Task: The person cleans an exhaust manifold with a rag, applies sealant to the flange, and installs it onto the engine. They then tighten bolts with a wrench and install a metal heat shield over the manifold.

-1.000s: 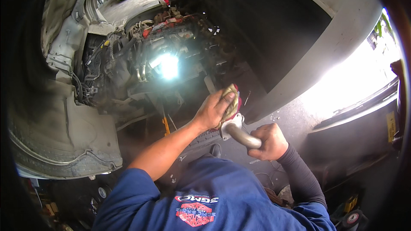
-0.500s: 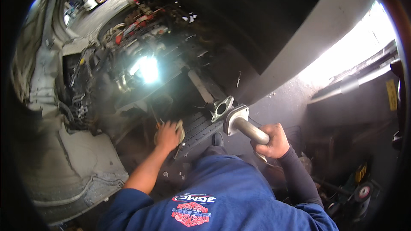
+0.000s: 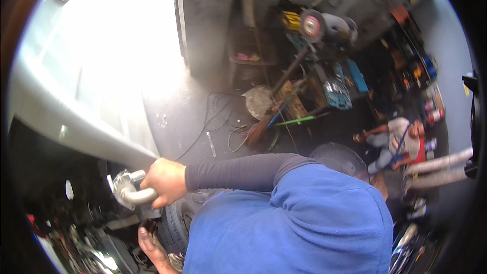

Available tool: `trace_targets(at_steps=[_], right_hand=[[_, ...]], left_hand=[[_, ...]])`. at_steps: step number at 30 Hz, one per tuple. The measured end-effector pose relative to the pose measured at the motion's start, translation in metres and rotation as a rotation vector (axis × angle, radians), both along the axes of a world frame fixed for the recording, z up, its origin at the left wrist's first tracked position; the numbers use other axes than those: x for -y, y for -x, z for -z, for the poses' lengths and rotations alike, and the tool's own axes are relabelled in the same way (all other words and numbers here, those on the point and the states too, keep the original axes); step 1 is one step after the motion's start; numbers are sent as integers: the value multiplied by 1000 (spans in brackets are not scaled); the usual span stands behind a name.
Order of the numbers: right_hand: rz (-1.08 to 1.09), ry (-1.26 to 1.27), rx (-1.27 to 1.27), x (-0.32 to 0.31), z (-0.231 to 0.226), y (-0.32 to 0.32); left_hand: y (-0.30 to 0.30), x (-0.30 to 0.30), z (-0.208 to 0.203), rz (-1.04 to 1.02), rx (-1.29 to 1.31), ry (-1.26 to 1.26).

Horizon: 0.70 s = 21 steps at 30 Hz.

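My right hand (image 3: 165, 180), below a dark sleeve, is closed round a short bent metal exhaust pipe (image 3: 138, 196). At the pipe's far end is a flange (image 3: 119, 186), tilted away from the hand. Lower down, my left hand (image 3: 153, 248) is beside a tire (image 3: 175, 227), its fingers stretched upward and apart from the pipe. Dark shade lies about those fingertips, and their detail is blurred. Engine parts (image 3: 96, 253) lie to the left of that hand, partly in shadow.
A pale vehicle panel (image 3: 76, 106) curves along the left. A bench grinder (image 3: 324, 26) stands on a post at the back, near a broom (image 3: 257, 131) and an open tool case (image 3: 337, 94). A cable (image 3: 203, 127) trails over the floor. Another person (image 3: 398, 144) is at the right.
The view has swung far to the right, bringing the grinder and another person into sight. My right hand still grips the pipe. My left hand has left the pale object it was touching.
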State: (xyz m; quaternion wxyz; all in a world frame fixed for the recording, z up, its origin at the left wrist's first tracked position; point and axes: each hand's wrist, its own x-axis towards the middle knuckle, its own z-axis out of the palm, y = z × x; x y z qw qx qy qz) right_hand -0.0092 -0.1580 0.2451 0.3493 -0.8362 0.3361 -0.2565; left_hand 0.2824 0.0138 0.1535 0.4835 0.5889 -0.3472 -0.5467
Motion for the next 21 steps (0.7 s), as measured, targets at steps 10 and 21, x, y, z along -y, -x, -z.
trace_targets(at_steps=[10,21], right_hand=[[170,12,-46,-37,23,152],[98,234,36,-34,87,230]], left_hand=[[262,101,-100,21,-806,-212],[368,103,-30,-176,-770,-169]])
